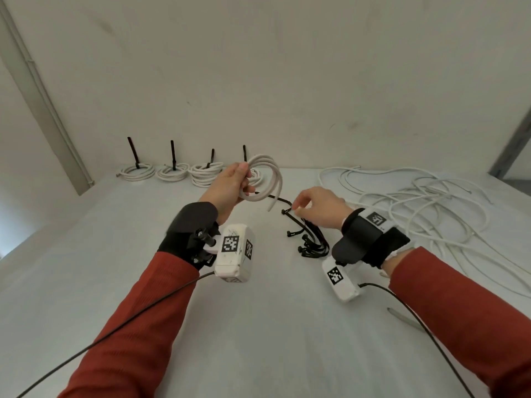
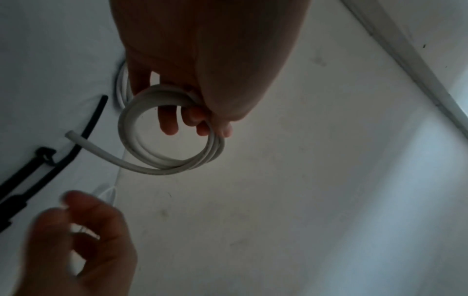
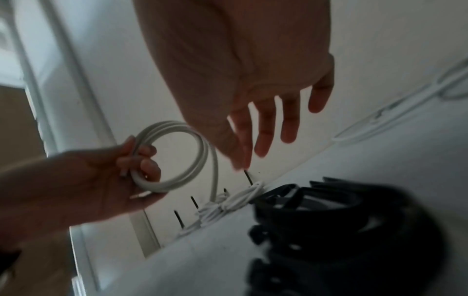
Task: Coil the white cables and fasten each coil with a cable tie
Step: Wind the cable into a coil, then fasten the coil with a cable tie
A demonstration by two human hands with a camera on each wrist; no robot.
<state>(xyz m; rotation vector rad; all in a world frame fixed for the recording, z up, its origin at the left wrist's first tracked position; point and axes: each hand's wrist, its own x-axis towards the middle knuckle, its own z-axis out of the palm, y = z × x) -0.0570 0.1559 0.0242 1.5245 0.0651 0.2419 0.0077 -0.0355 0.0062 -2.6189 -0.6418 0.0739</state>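
Held aloft in the left hand (image 1: 230,186), fingers curled round the gathered strands: a small coil of white cable (image 1: 279,178), several loops, its free end drooping toward the surface (image 1: 273,326). Just beside that end, pinched between thumb and forefinger of the right hand (image 1: 319,209): one black cable tie (image 1: 284,201), gripped near its head, at the edge of a bunch of black ties (image 1: 311,242) lying by the right wrist. Judged to be the step between winding and fastening: coil wound, tie picked, not yet wrapped. Next move likely to call for passing the tie's tail through the ring and round all strands, feeding it into its head and pulling snug, with the left grip kept firm against springy loops fanning out. Farther off, along the back wall: a row of finished coils (image 1: 205,170), each with a black tie tail standing up. To the right: a loose tangle of white cables (image 1: 416,202), uncoiled. No box, tray or other container seen; all laid directly on the surface.
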